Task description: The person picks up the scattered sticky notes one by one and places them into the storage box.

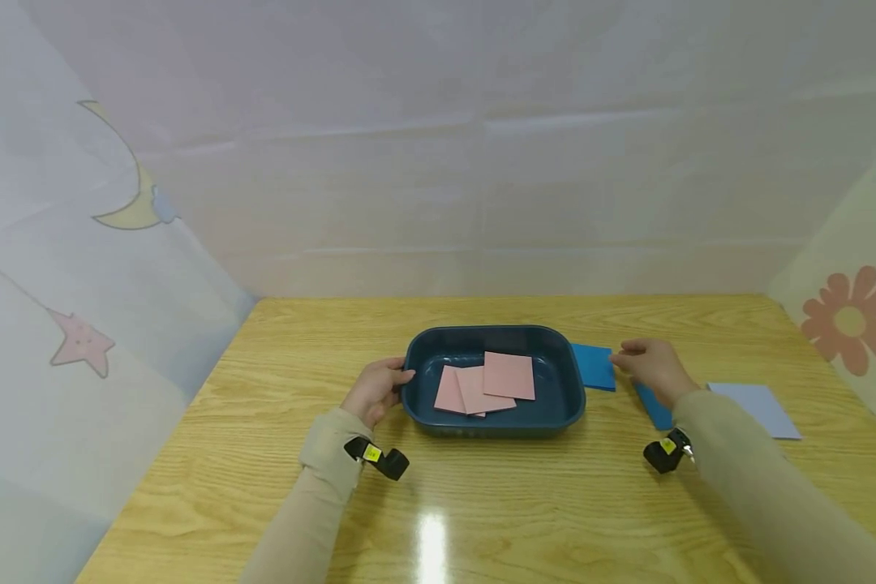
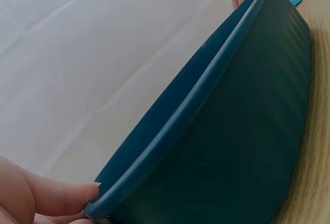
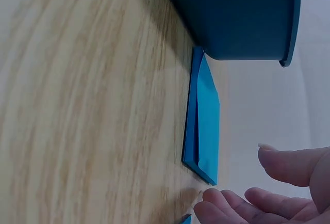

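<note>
A dark blue plastic basin point(image 1: 495, 431) stands on the table with several pink sticky note pads point(image 1: 508, 375) inside, partly overlapping. My left hand point(image 1: 377, 389) pinches its left rim; in the left wrist view the thumb point(image 2: 64, 198) lies over the rim and the fingers are under it. Right of the basin lies a blue sticky note pad point(image 1: 594, 367), its top sheet slightly raised in the right wrist view. My right hand point(image 1: 653, 367) hovers by that pad's right edge, thumb and fingers apart, holding nothing. Another blue pad point(image 1: 654, 405) is partly hidden under the right hand and sleeve.
A pale lavender pad point(image 1: 757, 410) lies farther right, partly behind the right sleeve. The wooden table point(image 1: 511, 519) ends at a pale cloth backdrop point(image 1: 482, 203) at the back, with printed cloth along both sides.
</note>
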Demonstrator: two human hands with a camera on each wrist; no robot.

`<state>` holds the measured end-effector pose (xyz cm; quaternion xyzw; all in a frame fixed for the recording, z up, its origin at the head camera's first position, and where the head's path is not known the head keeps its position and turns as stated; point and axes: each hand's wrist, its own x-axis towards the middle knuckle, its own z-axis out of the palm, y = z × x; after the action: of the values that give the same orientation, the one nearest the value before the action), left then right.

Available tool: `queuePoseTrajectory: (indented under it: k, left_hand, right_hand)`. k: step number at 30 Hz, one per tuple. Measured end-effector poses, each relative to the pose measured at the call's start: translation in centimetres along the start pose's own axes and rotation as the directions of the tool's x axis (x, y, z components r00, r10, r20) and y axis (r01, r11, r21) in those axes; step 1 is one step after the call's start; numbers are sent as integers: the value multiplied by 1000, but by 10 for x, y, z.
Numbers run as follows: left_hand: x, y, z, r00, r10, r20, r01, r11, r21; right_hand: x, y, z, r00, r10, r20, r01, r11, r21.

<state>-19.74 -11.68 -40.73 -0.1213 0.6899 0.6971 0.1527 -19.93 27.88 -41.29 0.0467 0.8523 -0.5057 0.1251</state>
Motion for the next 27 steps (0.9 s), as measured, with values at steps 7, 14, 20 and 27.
queuePoseTrajectory:
  k: [7, 14, 20, 27]
  left_hand:
    - [-2, -3, -2, 999, 27, -46, -28, 999, -16]
    - [-3, 1, 0, 998, 27, -65, -29, 999, -36]
    - [-2, 0, -1, 998, 36, -55, -38, 998, -42]
    - [1, -1, -4, 998, 19, -60, -21, 999, -37]
  right_hand:
    - [9, 2, 3, 999, 30, -11, -30, 999, 11]
    - [14, -1, 4, 999, 32, -25, -33, 998, -49]
    - [19, -3, 7, 1000, 3, -16, -6, 988, -156]
    - [34, -2, 11, 999, -41, 7, 41, 947, -319]
